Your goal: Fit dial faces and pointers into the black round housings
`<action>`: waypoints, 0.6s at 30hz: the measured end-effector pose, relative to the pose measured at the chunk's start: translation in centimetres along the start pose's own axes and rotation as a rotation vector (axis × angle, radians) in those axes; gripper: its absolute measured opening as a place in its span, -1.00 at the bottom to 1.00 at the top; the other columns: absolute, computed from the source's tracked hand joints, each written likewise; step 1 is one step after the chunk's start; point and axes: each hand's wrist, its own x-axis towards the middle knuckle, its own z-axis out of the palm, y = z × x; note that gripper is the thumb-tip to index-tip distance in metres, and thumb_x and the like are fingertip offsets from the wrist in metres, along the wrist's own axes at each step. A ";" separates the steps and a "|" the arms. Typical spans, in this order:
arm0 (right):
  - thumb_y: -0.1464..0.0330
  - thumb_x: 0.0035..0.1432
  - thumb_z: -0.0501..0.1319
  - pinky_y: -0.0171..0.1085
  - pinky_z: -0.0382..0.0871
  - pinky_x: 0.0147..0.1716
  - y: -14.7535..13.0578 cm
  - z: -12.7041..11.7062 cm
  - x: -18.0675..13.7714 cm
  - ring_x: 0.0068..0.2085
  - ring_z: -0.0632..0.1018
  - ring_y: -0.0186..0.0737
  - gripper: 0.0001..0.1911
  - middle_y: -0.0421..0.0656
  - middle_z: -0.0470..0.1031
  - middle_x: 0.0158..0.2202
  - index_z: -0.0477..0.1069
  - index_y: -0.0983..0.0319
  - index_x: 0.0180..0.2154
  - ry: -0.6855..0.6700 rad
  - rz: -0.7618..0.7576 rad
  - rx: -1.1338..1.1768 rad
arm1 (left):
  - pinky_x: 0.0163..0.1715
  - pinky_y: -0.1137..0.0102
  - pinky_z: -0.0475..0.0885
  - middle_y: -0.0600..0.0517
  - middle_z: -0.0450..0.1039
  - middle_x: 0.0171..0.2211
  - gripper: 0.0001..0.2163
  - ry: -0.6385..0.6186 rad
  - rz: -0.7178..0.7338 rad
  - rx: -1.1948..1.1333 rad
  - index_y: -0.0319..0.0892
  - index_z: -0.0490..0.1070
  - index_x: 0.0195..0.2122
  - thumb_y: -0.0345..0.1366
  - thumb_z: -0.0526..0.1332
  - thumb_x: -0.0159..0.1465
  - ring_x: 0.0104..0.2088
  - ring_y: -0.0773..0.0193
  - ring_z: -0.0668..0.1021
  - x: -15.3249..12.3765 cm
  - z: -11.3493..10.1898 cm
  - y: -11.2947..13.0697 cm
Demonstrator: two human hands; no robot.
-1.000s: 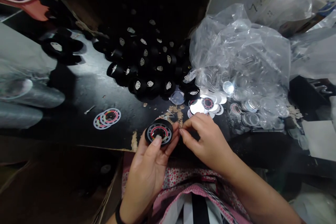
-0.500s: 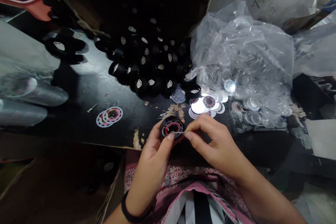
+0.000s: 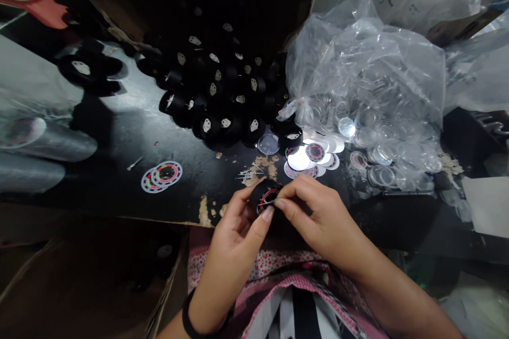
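Observation:
My left hand (image 3: pixel 234 233) grips a small round black gauge case (image 3: pixel 264 197) with a red-and-white dial, just above the near edge of the black table (image 3: pixel 119 132). My right hand (image 3: pixel 318 217) is pinched, thumb and forefinger pressed against the dial face; whatever it holds is too small to make out. Both hands meet over the case, and the fingers hide most of the dial.
A pile of black cases (image 3: pixel 222 90) lies at the back centre. A clear plastic bag (image 3: pixel 369 85) with round clear lenses sits at the right, with loose dial discs (image 3: pixel 310 156) beside it. Two more dial discs (image 3: pixel 162 176) lie at the left. Small metal pins (image 3: pixel 250 172) are scattered ahead.
My left hand has carried the case to the right and tilted it toward my right hand. The right fingers have closed onto the dial face, covering most of it.

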 end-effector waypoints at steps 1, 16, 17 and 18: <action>0.45 0.33 0.16 -0.33 0.28 -0.27 0.0 0.0 0.0 -0.29 0.44 -0.31 -0.86 -0.23 0.42 -0.36 0.37 0.22 -0.33 -0.006 0.003 0.006 | -0.02 0.37 0.48 0.02 0.60 -0.13 -0.71 0.003 -0.006 -0.004 -0.07 0.54 -0.13 -0.24 0.42 0.11 -0.06 0.12 0.61 0.0 0.0 0.0; 0.44 0.32 0.18 -0.29 0.27 -0.24 -0.3 0.2 -0.6 -0.29 0.44 -0.30 -0.84 -0.24 0.42 -0.38 0.36 0.22 -0.37 -0.003 0.015 0.021 | -0.14 0.40 0.50 0.06 0.58 -0.25 -0.76 0.063 0.040 0.072 -0.04 0.54 -0.21 -0.27 0.43 0.07 -0.19 0.15 0.62 -0.7 0.1 0.1; 0.44 0.32 0.18 -0.29 0.27 -0.24 -0.3 0.3 -0.7 -0.30 0.44 -0.31 -0.82 -0.24 0.42 -0.38 0.34 0.22 -0.38 -0.006 0.023 0.025 | -0.16 0.41 0.50 0.06 0.58 -0.26 -0.78 0.069 0.064 0.107 -0.04 0.54 -0.22 -0.27 0.42 0.09 -0.21 0.16 0.62 -0.7 0.1 0.1; 0.44 0.32 0.18 -0.29 0.27 -0.25 -0.4 0.3 -0.8 -0.31 0.44 -0.31 -0.81 -0.24 0.41 -0.39 0.33 0.22 -0.39 -0.011 0.034 0.028 | -0.17 0.41 0.49 0.06 0.58 -0.27 -0.79 0.075 0.083 0.140 -0.04 0.54 -0.22 -0.27 0.41 0.10 -0.22 0.17 0.62 -0.7 0.1 0.1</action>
